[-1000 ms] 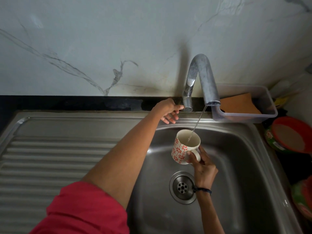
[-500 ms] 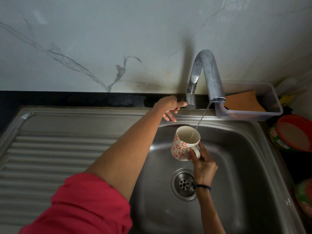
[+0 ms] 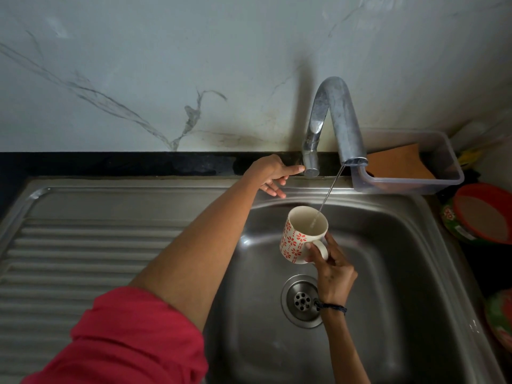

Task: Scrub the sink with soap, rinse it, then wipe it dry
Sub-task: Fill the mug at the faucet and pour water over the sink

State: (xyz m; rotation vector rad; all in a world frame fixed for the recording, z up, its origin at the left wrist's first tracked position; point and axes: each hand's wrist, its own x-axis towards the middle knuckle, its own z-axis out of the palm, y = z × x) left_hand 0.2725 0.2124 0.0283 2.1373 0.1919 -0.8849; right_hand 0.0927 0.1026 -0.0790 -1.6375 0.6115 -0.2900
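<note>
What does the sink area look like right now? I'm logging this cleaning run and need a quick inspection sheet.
Surface: steel sink, ribbed drainboard beside it.
Job's things: tap runs a thin stream into the mug.
Clutter: clear tub holding an orange pad; red lid.
Hands: left hand touches the tap base; right hand holds the mug's handle.
Cables: nothing seen.
Surroundings: marbled wall.

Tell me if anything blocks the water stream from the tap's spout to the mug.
Nothing visible does. The thin stream falls from the spout straight into the mug, which the right hand holds over the sink.
</note>
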